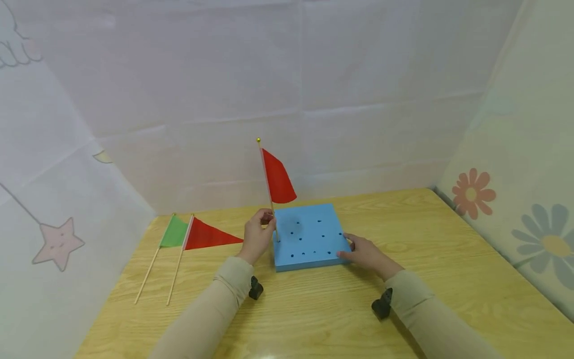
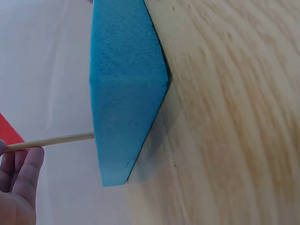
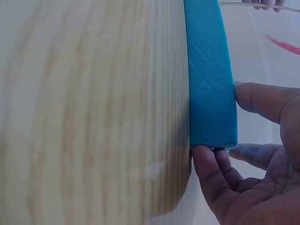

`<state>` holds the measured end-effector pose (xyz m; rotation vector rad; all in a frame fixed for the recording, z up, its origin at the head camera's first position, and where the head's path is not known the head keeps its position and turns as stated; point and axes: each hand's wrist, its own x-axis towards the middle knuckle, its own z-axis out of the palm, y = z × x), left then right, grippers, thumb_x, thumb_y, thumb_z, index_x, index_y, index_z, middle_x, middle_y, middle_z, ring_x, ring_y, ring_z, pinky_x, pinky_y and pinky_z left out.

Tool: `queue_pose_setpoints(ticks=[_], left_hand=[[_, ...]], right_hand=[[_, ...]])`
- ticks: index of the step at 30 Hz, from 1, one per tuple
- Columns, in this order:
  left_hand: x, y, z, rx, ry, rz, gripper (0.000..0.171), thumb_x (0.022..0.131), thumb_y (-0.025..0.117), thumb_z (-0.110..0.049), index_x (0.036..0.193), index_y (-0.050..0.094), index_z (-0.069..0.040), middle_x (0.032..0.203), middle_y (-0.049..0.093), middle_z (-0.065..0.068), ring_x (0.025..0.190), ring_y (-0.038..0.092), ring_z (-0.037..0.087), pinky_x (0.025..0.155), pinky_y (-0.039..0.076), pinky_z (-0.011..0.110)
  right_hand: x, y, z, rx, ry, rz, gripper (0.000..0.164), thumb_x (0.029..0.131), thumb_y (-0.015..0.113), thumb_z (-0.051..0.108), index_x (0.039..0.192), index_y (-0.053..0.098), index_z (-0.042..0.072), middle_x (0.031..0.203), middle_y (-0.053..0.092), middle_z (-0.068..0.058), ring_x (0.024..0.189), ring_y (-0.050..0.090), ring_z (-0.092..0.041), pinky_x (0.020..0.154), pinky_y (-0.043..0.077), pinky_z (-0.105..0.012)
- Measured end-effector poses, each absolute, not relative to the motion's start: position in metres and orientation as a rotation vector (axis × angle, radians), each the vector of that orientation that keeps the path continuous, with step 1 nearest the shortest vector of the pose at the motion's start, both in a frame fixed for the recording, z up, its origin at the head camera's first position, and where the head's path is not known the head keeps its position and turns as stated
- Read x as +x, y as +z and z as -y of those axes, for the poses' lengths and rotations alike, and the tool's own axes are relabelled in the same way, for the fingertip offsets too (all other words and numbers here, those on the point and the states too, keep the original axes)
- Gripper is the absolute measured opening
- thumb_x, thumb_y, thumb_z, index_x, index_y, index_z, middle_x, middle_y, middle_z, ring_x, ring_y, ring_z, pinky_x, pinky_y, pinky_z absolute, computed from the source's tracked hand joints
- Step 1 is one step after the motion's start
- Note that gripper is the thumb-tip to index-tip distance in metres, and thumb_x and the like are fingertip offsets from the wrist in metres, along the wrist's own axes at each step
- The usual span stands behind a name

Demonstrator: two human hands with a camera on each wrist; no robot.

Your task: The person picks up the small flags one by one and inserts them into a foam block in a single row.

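Note:
A blue foam board (image 1: 309,212) with several small holes in its top lies on the table. My left hand (image 1: 256,238) pinches the wooden stick of a red flag (image 1: 278,177) between thumb and fingers. The flag stands nearly upright, leaning slightly left, its lower end at a hole near the board's left side. In the left wrist view the stick (image 2: 61,139) meets the board's upper face. At the board's right edge, my right hand (image 3: 262,178) grips it, thumb on the top and fingers against the side.
To the left, a green flag (image 1: 175,232) and another red flag (image 1: 208,235) lie flat on the wooden table (image 1: 314,314), sticks toward the front. The second red flag's tip reaches close to my left hand. Printed cloth walls (image 1: 358,124) stand behind and at both sides.

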<state>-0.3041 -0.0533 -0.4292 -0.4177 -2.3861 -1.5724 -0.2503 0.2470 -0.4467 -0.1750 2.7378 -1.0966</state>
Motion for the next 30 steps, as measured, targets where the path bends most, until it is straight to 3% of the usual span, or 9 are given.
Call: queue_pose_setpoints(ticks=[11, 18, 30], left_hand=[[-0.305, -0.436, 0.053, -0.425, -1.554, 2.392, 0.017, 0.101, 0.063, -0.001, 0.117, 0.066, 0.004, 0.103, 0.068, 0.016, 0.098, 0.066, 0.034, 0.080, 0.060, 0.043], [-0.307, -0.442, 0.055, -0.463, -1.565, 2.459, 0.018, 0.101, 0.063, -0.001, 0.118, 0.064, 0.006, 0.101, 0.068, 0.014, 0.096, 0.065, 0.032, 0.077, 0.059, 0.038], [-0.310, -0.446, 0.056, -0.502, -1.540, 2.511, 0.021, 0.103, 0.062, -0.004, 0.123, 0.062, 0.003, 0.106, 0.068, 0.015, 0.103, 0.064, 0.033, 0.087, 0.059, 0.043]], right_hand=[[-0.249, -0.445, -0.245, -0.169, -1.107, -2.726, 0.075, 0.099, 0.072, 0.023, 0.152, 0.034, -0.015, 0.104, 0.058, -0.016, 0.085, 0.051, -0.025, 0.073, 0.044, -0.041], [-0.247, -0.444, -0.244, -0.177, -1.111, -2.726, 0.075, 0.099, 0.072, 0.021, 0.151, 0.034, -0.017, 0.093, 0.052, -0.013, 0.073, 0.045, -0.021, 0.067, 0.038, -0.036], [-0.249, -0.444, -0.246, -0.169, -1.092, -2.730, 0.076, 0.099, 0.072, 0.023, 0.152, 0.034, -0.016, 0.110, 0.059, -0.022, 0.092, 0.054, -0.029, 0.077, 0.046, -0.043]])
